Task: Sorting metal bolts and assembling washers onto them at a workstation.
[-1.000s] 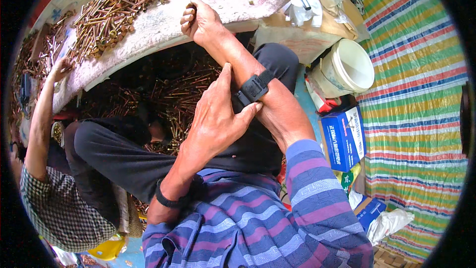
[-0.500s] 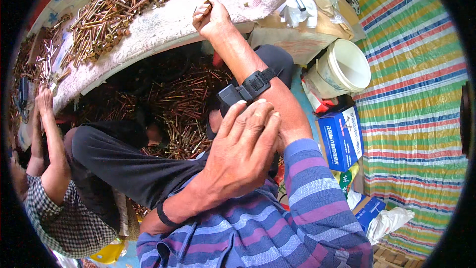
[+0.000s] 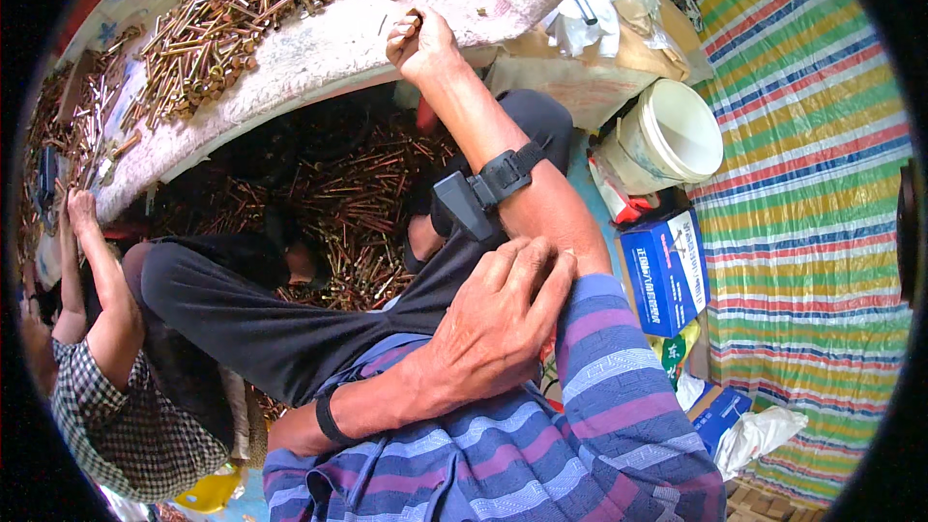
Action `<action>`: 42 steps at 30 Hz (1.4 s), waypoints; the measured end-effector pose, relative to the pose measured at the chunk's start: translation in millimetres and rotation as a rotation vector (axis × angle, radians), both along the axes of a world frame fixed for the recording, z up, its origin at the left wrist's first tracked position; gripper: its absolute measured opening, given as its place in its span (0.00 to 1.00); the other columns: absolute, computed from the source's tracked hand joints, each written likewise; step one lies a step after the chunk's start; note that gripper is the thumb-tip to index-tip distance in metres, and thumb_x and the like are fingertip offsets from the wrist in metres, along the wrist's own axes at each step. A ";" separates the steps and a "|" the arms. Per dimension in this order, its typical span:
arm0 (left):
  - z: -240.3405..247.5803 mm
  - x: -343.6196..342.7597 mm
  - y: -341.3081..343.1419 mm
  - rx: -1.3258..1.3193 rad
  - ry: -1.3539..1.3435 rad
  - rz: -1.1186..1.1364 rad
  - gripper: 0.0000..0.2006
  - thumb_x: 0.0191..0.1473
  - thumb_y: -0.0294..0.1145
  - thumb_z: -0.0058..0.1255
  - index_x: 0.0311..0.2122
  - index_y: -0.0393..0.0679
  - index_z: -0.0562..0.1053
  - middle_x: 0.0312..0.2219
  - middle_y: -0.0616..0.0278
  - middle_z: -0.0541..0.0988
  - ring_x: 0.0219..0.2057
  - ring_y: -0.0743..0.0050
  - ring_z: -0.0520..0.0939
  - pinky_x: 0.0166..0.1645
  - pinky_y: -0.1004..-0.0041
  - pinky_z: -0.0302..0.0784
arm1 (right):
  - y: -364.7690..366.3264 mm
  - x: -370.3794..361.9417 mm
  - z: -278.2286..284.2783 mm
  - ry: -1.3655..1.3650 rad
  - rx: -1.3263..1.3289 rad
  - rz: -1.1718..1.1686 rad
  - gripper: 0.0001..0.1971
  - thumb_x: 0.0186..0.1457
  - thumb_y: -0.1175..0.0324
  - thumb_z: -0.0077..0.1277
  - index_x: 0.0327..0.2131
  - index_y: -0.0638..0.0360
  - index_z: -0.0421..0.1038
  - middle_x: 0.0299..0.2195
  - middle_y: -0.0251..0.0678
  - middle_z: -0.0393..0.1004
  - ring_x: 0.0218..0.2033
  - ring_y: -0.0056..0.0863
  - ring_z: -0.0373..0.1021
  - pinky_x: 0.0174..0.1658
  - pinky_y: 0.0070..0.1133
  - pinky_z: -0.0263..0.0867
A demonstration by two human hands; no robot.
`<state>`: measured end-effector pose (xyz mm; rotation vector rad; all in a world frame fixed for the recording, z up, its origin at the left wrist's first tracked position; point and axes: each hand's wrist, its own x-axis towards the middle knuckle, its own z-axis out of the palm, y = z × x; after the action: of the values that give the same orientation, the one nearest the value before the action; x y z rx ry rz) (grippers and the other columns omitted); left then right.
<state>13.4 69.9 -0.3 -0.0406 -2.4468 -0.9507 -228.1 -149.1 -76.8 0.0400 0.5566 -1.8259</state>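
My left hand [image 3: 507,300] reaches across my body and rests on my right forearm, its slightly bent fingers against the skin just beyond the striped sleeve's cuff. It holds nothing that shows. My right hand [image 3: 422,46] is held over the near edge of the cloth-covered table [image 3: 338,34], its fingers curled in; whether anything is inside the palm cannot be seen. A black strap with a dark grey box [image 3: 464,205] is around my right forearm. A large pile of brass-coloured metal bolts or screws [image 3: 232,29] lies on the table, left of my right hand.
More metal pieces [image 3: 358,203] cover the ground under the table. At left, a person in a checked shirt [image 3: 126,425] has hands by the table edge. A white bucket [image 3: 677,135], a blue box [image 3: 665,275] and plastic bags [image 3: 590,10] stand right, beside a striped sheet [image 3: 802,232].
My left hand has slid along my right forearm from beside the strap toward the sleeve cuff. My right hand has shifted slightly right and nearer. The other person's hand has moved slightly.
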 end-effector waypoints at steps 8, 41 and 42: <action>4.9 -10.2 -6.7 -0.037 0.009 0.102 0.34 0.34 0.24 0.56 0.53 0.28 0.65 0.53 0.36 0.66 0.53 0.35 0.70 0.59 0.52 0.66 | -1.6 2.5 3.2 -0.042 -0.018 -0.004 0.15 0.61 0.61 0.41 0.19 0.46 0.59 0.14 0.19 0.57 0.16 0.15 0.57 0.21 0.17 0.57; 13.9 -14.2 3.5 -0.006 -0.050 0.121 0.36 0.32 0.23 0.56 0.54 0.27 0.64 0.52 0.36 0.65 0.55 0.34 0.67 0.62 0.53 0.63 | 3.1 -3.5 -3.8 0.024 0.062 -0.112 0.14 0.60 0.63 0.41 0.19 0.46 0.60 0.14 0.18 0.57 0.16 0.15 0.58 0.21 0.16 0.56; 12.6 -12.3 5.2 -0.015 -0.060 0.102 0.37 0.32 0.24 0.57 0.53 0.27 0.64 0.52 0.36 0.65 0.55 0.34 0.67 0.62 0.53 0.63 | 3.0 -2.9 -4.7 0.027 0.036 -0.074 0.14 0.60 0.63 0.41 0.19 0.46 0.60 0.14 0.18 0.57 0.16 0.15 0.58 0.21 0.16 0.57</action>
<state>1.1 75.0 12.3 0.1080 -2.4852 -0.9016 -231.0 -146.1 -81.5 0.0614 0.6137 -1.8912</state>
